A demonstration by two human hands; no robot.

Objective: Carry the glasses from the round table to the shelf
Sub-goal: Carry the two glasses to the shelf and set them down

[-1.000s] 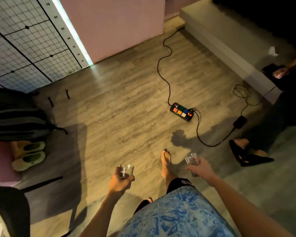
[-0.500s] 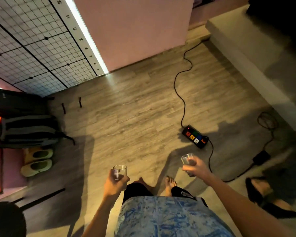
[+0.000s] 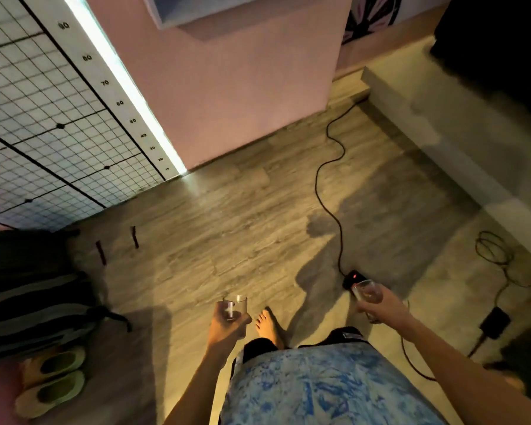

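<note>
The left hand (image 3: 227,325) is wrapped around a small clear glass (image 3: 235,306), held upright near the body. The right hand (image 3: 382,308) is closed on a second glass (image 3: 368,294), carried farther out to the right and tipped somewhat toward the left. The two hands ride well apart, with a bare foot (image 3: 269,325) on the wood floor (image 3: 227,240) between them. Just beyond the right glass lies a power strip (image 3: 351,279), its black cable (image 3: 328,185) snaking away toward the far pink wall (image 3: 227,87). High on that wall a pale boxed edge (image 3: 196,10) shows; it may be the shelf, though blur and cropping leave this unsure. If so, it lies straight ahead and above, slightly nearer the left hand, and the cable crosses the right-hand side of the path.
</note>
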